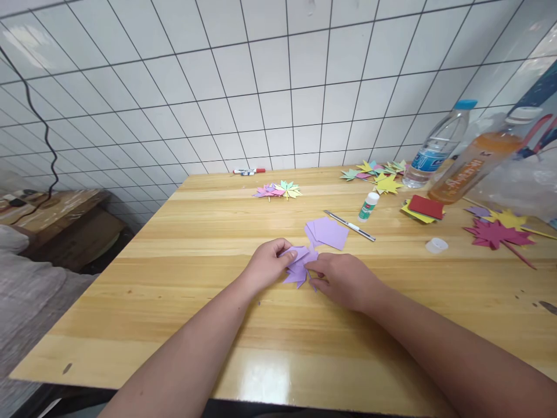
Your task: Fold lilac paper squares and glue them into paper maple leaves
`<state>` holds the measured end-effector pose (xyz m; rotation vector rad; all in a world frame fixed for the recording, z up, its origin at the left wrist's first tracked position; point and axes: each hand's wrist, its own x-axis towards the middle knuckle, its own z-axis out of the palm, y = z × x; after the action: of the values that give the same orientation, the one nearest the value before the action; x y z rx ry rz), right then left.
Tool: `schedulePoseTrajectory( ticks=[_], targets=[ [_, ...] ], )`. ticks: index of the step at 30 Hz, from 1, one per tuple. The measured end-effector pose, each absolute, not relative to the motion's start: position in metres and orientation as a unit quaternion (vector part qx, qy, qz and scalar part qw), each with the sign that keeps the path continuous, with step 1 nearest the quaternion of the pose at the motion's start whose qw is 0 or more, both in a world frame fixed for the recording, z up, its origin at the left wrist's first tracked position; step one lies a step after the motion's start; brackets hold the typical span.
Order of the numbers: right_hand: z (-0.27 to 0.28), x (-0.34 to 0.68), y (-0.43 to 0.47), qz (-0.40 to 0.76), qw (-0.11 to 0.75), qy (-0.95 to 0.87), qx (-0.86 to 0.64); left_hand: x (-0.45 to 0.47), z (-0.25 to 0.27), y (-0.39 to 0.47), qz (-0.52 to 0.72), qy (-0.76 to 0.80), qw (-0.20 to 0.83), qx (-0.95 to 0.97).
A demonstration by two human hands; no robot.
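A purple folded-paper leaf (298, 271) with pointed tips lies between my two hands, just above the table. My left hand (270, 262) pinches its upper left part, thumb on top. On the other side, my right hand (337, 276) has its fingertips on the leaf's right edge, partly covering it. Just behind sit loose purple paper sheets (329, 232). A slim utility knife (349, 225) rests at an angle beside them, and a glue stick (368, 207) with a white cap stands upright a little farther back.
Finished paper leaves (278, 190) lie near the wall, with a yellow leaf (386, 183) and others farther right. Red and yellow paper (425, 207), a clear cap (436, 245), a crimson leaf (496, 233), a water bottle (439, 145) and an orange drink bottle (483, 157) occupy the right. Markers (249, 171) lie by the wall.
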<state>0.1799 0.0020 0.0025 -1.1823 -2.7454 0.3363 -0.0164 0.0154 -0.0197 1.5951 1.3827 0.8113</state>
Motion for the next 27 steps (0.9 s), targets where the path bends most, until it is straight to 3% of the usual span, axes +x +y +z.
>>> schedulePoseTrajectory(
  ticks=[6, 15, 21, 27],
  targets=[
    [0.007, 0.181, 0.002, 0.100, 0.076, -0.916, -0.381, -0.015, -0.015, 0.014, 0.341, 0.549, 0.437, 0.626],
    [0.009, 0.184, 0.006, 0.152, 0.264, -0.851, -0.428, -0.014, -0.002, 0.011, 0.405, 0.549, 0.384, 0.622],
    [0.005, 0.186, 0.010, 0.137, 0.247, -0.853, -0.438, -0.014, 0.001, 0.010, 0.422, 0.554, 0.377, 0.611],
    [-0.001, 0.190, 0.019, 0.030, 0.109, -0.912, -0.394, -0.016, 0.001, 0.012, 0.430, 0.552, 0.377, 0.607]
  ],
)
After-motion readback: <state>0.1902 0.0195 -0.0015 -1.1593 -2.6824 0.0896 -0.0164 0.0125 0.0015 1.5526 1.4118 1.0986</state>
